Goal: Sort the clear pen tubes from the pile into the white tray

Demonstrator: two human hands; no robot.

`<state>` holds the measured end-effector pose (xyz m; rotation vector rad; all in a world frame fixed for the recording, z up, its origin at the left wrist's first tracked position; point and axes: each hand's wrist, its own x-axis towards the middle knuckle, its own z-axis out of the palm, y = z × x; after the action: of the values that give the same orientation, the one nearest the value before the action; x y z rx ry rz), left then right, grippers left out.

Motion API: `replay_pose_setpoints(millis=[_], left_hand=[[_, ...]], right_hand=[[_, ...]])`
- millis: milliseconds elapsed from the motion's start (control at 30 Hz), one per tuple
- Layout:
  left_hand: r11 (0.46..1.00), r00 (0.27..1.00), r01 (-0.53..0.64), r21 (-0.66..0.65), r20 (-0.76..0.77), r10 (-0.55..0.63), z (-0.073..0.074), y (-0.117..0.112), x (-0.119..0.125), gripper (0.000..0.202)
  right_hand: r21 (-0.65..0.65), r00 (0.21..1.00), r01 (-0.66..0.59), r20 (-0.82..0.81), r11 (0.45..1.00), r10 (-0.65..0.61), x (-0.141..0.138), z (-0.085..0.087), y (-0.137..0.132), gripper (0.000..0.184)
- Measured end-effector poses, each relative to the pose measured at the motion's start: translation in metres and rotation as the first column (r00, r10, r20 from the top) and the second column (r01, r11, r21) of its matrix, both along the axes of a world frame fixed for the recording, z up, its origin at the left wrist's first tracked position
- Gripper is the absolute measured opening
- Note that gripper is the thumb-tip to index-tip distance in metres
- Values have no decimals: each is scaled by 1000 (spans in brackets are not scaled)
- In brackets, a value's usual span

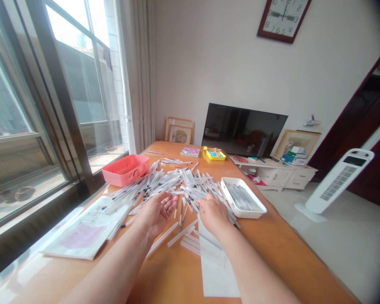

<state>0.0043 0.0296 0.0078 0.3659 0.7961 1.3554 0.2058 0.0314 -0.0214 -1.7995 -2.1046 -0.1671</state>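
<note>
A heap of clear pen barrels [164, 183], some with black ends, spreads over the wooden table. At the near edge of the heap, my left hand [163, 209] is turned palm inward with loosely curved fingers apart, and nothing shows in it. Across from it, my right hand [213, 211] is palm down with bent fingers drawn together at the barrels. Whatever those fingers hold is hidden. Beneath my right wrist lies a white sheet of paper [217, 270]. Several loose white tubes [190, 242] lie between my forearms.
On the left stand a pink basket [126, 171] and a flat booklet [85, 232]. A white tray [248, 214] of pen parts is at the right edge of the wooden table [167, 278]. Farther back are a yellow box [215, 155] and a small colourful booklet [190, 152].
</note>
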Motion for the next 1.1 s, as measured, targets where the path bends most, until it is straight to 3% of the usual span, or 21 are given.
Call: replay_pose_setpoints(millis=[167, 333, 600, 800, 933, 1100], left_hand=[[1000, 1000, 2, 11, -19, -1, 2, -2, 1, 4], [1000, 1000, 7, 7, -18, -7, 2, -1, 0, 3], [1000, 1000, 26, 16, -7, -26, -6, 4, -1, 8], [1000, 1000, 23, 17, -13, -23, -4, 3, -1, 5], [1000, 1000, 22, 18, -11, -22, -1, 1, -1, 6], [1000, 1000, 6, 7, 0, -6, 5, -5, 3, 6]], right_hand=[[-49, 1000, 13, 14, 999, -12, -4, -2, 0, 34], [-4, 998, 27, -62, 1000, -28, -5, 0, -3, 26], [17, 999, 6, -33, 1000, -5, -11, -3, -4, 23], [34, 983, -24, -179, 999, 30, -9, -2, -4, 15], [38, 855, -135, -500, 990, 136, -4, -1, -6, 13], [7, 499, -288, -852, 958, 156, -5, 3, -12, 28]])
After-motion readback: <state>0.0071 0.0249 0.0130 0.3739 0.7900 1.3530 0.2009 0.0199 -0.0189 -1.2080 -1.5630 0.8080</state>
